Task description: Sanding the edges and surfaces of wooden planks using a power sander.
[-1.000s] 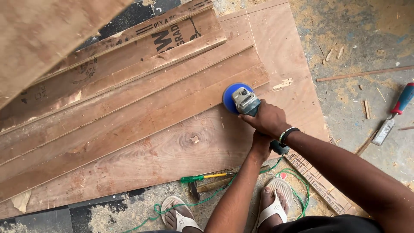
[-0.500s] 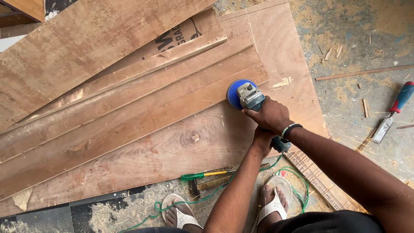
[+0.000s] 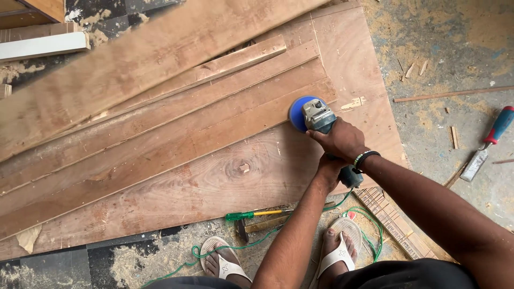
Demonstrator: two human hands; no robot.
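Right hand (image 3: 342,140) wrapped over the grey head of a sander (image 3: 316,116), its blue disc flat on the wide plank (image 3: 214,176) near the plank's upper edge. Left hand (image 3: 330,167) closed around the tool's rear handle, just behind the right. Green cord (image 3: 251,243) trails past a screwdriver (image 3: 257,214), hammer (image 3: 262,226) and sandalled feet. A chisel (image 3: 487,143) lies well apart on the dusty floor (image 3: 455,48).
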